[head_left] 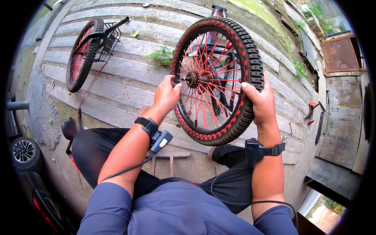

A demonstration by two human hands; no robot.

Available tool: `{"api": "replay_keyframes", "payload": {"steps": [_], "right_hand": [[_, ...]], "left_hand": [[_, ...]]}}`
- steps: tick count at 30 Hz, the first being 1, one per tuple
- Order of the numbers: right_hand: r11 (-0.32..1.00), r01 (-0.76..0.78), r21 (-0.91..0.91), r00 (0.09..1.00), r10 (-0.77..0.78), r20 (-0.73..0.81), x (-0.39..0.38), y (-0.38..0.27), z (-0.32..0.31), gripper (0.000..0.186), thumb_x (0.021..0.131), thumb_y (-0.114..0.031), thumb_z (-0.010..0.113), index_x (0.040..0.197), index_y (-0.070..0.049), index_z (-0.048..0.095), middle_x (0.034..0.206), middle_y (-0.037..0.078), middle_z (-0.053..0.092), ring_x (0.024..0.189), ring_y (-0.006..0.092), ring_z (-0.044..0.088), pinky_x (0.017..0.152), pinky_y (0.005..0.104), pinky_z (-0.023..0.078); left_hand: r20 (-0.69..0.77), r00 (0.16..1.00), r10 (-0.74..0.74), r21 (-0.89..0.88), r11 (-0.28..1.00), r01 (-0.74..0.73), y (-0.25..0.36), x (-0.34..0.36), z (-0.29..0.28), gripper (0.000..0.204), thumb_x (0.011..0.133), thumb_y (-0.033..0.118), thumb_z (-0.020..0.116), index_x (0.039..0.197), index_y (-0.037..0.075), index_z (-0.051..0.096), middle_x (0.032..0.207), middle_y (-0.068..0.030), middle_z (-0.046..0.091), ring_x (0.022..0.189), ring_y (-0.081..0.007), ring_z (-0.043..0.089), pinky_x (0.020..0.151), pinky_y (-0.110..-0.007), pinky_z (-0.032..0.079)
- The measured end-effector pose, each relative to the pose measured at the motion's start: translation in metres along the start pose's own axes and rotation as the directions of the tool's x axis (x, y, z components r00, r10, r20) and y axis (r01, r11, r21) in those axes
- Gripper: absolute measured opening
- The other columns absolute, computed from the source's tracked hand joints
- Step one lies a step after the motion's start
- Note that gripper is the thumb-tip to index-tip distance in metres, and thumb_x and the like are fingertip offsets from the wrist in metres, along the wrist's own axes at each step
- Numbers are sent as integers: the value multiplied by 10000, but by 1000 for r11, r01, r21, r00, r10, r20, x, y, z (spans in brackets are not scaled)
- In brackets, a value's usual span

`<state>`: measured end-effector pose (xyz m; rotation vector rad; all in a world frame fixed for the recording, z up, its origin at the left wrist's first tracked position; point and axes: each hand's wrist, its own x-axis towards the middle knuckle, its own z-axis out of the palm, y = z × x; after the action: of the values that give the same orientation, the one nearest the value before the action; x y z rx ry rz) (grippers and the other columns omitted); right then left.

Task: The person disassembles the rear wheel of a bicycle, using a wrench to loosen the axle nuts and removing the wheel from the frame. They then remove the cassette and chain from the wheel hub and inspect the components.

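A bicycle wheel (196, 134) with a knobby black tyre, a red checkered band and red spokes is held up in front of me, tilted. My right hand (260, 100) grips the tyre at its right side, thumb over the sidewall and fingers behind the tread. My left hand (167, 96) is closed in a pinch at the end of the axle (183, 79), beside the small sprocket (192, 79); the fingers partly hide what they touch. Behind the spokes shows a dark bicycle frame (213, 37), mostly covered by the wheel.
At far left, another red-spoked wheel (73, 72) lies with a fork (105, 33) and a black wire basket (107, 49). A hammer-like tool (171, 155) rests between my legs. Red-handled pliers (310, 111) lie right. A car (25, 154) stands at left. Stone slabs pave the ground.
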<state>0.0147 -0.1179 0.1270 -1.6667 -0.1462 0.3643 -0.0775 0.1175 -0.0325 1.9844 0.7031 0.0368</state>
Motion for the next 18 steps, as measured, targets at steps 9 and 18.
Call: {"api": "replay_keyframes", "payload": {"steps": [9,18], "right_hand": [[1000,-12,-20,1000,12,-9,2,1,-2,459,829,-132,720,1208,25,515,938,84,672,768,147,675,709,282,551],[996,25,-83,1000,-25,0,-4,1,6,583,798,-178,766,1266,42,496,978,72,677,826,124,648,771,280,536]], "left_hand": [[-23,999,26,3,1000,-26,0,1,0,472,925,216,642,1308,-28,516,1013,-185,716,912,-275,705,818,-385,537],[-9,990,142,-1,990,-142,2,6,5,362,921,134,641,1256,11,585,992,-153,707,879,-244,688,790,-368,540]]}}
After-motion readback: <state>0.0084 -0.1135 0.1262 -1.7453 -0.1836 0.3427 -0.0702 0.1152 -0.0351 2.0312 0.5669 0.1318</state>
